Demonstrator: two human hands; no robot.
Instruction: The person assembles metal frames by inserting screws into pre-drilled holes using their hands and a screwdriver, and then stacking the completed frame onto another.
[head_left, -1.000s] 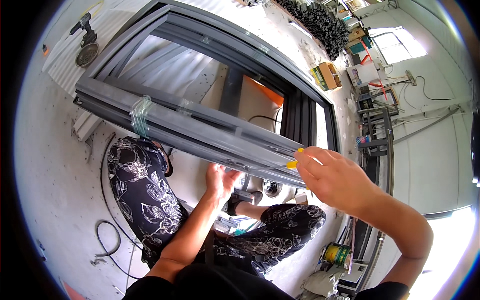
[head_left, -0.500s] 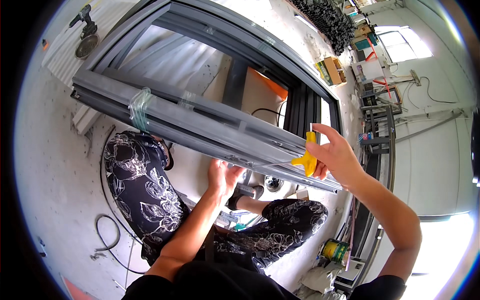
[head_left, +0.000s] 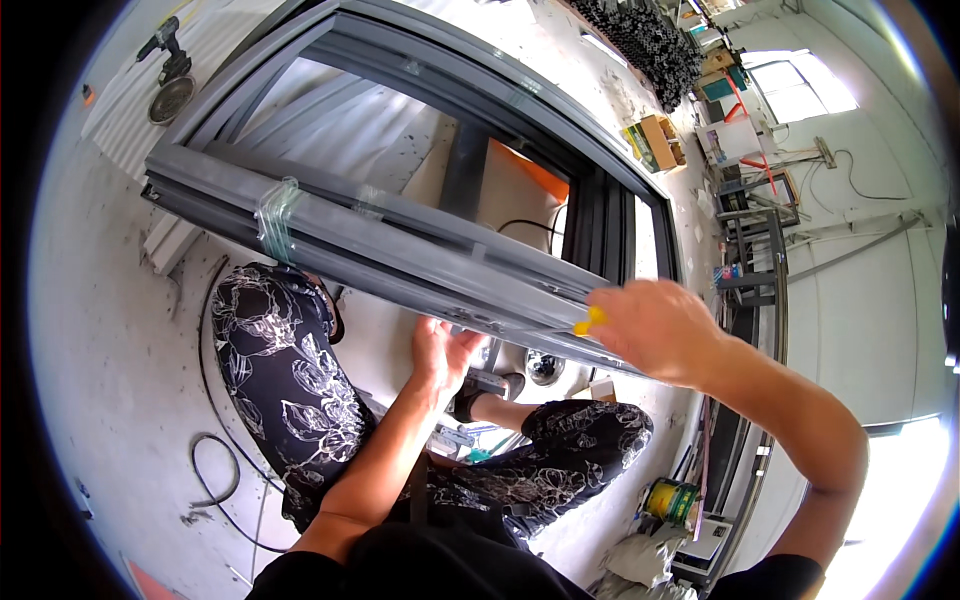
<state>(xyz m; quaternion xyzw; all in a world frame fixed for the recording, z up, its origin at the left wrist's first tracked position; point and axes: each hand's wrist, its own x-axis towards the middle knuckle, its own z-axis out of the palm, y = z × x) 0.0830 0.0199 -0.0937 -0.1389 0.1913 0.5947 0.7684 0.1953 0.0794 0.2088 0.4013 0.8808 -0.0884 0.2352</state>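
A grey metal window frame (head_left: 400,245) lies tilted across the view in front of me. My right hand (head_left: 660,330) is wrapped round the yellow grip of a T-handle hex key (head_left: 590,321), most of which the fingers cover. Its thin shaft runs left along the frame's near side rail. Below that rail, my left hand (head_left: 442,352) grips the lower edge with bent fingers, near the shaft's far end. The fingertips are partly hidden there. Clear tape (head_left: 278,220) is wound round the rail at the left.
A cordless drill (head_left: 165,45) and a round metal dish (head_left: 172,100) lie at far left. A black cable (head_left: 215,480) curls on the floor. Beneath the frame sits a small round bowl (head_left: 543,366). Farther right are an open cardboard box (head_left: 660,142) and a rack of metal profiles (head_left: 760,290).
My right hand has turned over the yellow handle, its back now upward and covering most of the grip. The left hand stays at the rail's lower edge.
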